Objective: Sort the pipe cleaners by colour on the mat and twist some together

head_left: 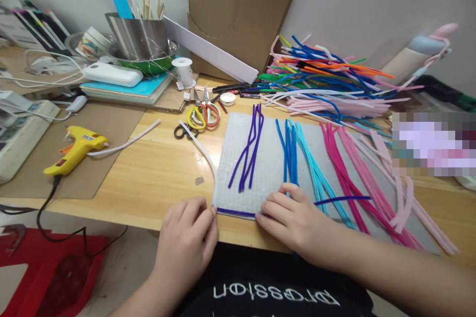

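Note:
A dark purple pipe cleaner [236, 212] stretches along the front edge of the grey gridded mat [270, 158]. My left hand [189, 235] pinches its left end, where the tip of a curved white pipe cleaner [208, 158] also meets the fingers. Farther right, my right hand [293, 218] has its fingers closed over the purple one, whose other end emerges beyond the hand. Several loose purple pipe cleaners [248, 151] lie on the mat. Beside them run blue [291, 153], light blue [316, 173], magenta [344, 178] and pink [372, 188] bundles, partly behind my right hand.
A yellow glue gun [78, 151] lies on cardboard at left, near a power strip [31, 138]. Scissors [204, 115] and a wire spool [183, 72] sit behind the mat. A heap of coloured pipe cleaners [320, 77] fills the back right. A red stool-like object [74, 267] stands below.

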Motion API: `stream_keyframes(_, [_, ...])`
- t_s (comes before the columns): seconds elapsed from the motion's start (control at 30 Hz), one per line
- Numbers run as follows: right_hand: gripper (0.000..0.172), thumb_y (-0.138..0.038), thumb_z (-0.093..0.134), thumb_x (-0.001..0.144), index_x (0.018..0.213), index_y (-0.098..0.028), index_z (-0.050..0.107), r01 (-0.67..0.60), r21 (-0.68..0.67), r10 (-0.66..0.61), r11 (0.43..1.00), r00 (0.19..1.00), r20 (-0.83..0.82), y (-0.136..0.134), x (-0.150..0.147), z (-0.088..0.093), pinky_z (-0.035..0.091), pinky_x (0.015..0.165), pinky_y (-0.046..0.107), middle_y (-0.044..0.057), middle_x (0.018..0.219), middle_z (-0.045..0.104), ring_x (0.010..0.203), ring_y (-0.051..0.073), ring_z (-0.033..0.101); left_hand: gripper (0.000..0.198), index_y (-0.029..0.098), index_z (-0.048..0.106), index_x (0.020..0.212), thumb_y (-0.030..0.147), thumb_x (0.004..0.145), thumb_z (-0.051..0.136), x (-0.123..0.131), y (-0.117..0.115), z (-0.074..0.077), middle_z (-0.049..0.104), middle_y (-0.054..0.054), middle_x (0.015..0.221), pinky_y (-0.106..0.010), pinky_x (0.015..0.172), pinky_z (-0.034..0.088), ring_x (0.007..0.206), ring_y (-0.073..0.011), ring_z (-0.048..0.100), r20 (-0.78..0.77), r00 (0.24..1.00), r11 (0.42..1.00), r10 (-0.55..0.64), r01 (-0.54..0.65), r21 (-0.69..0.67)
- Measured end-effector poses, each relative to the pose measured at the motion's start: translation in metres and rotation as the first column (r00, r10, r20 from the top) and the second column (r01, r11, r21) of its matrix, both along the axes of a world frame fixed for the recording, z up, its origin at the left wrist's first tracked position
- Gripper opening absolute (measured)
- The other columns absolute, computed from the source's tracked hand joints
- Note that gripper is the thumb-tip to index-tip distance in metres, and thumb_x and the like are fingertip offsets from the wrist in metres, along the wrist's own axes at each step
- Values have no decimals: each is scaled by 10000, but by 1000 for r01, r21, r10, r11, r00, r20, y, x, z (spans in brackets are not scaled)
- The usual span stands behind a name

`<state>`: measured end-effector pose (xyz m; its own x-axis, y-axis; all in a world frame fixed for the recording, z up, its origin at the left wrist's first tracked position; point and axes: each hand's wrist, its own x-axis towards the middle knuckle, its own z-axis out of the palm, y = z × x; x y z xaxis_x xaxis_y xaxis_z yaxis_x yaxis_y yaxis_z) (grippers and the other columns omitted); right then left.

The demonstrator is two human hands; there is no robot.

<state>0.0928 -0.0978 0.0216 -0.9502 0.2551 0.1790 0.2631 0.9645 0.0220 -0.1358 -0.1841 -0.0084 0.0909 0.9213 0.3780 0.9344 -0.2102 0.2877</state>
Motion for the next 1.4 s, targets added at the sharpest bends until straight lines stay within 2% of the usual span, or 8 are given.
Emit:
stream_keyframes(0.2, [176, -146, 449, 865, 859, -163, 624, -47, 31, 44, 998, 995, 94, 3, -7, 9, 261, 834, 405, 49, 799, 581, 775, 198, 471, 118, 169, 616, 761, 180, 826, 518, 0, 0, 0, 599, -65, 850, -355, 694, 380, 774, -206, 521, 5, 1000, 1000, -4, 4, 5])
stream_keyframes(0.4, [167, -149, 480, 847, 783, -185, 630, -187, 56, 170, 981, 959, 227, 10, -16, 23, 250, 891, 408, 31, 763, 548, 780, 199, 469, 113, 172, 612, 764, 184, 826, 519, 1, 0, -1, 600, -62, 852, -351, 687, 378, 766, -205, 519, -8, 1000, 1000, 3, -2, 9])
stream_keyframes(0.63, [208, -142, 454, 872, 788, -167, 642, -305, 96, 273, 947, 928, 254, 17, -26, 28, 267, 922, 387, 30, 758, 539, 777, 191, 468, 117, 174, 609, 771, 187, 833, 510, 0, 0, -1, 601, -64, 854, -356, 695, 375, 772, -209, 516, -22, 1000, 1000, -1, 1, 3])
stream_keyframes(0.93, [183, -142, 507, 859, 749, -172, 651, -449, 41, 419, 893, 860, 292, 30, -39, 38, 271, 950, 410, 12, 737, 556, 781, 187, 486, 114, 165, 607, 777, 183, 836, 511, -1, -2, -2, 597, -65, 856, -355, 702, 374, 777, -207, 511, -12, 1000, 1000, -2, 2, 7])
stream_keyframes(1.17, [207, -144, 502, 860, 751, -188, 672, -496, 68, 452, 866, 833, 321, 30, -46, 39, 280, 981, 399, 18, 761, 604, 808, 187, 495, 112, 165, 604, 780, 182, 836, 509, -1, -1, -2, 598, -65, 853, -356, 701, 374, 776, -208, 512, -10, 1000, 1000, -2, 2, 6])
stream_keyframes(1.4, [150, -186, 569, 800, 732, -204, 702, -530, 74, 472, 845, 804, 362, 26, -54, 36, 276, 994, 393, 24, 793, 643, 859, 207, 510, 114, 162, 609, 781, 183, 833, 509, -1, -1, -2, 599, -72, 854, -362, 703, 380, 783, -217, 513, -18, 1000, 1000, -4, 4, 20])
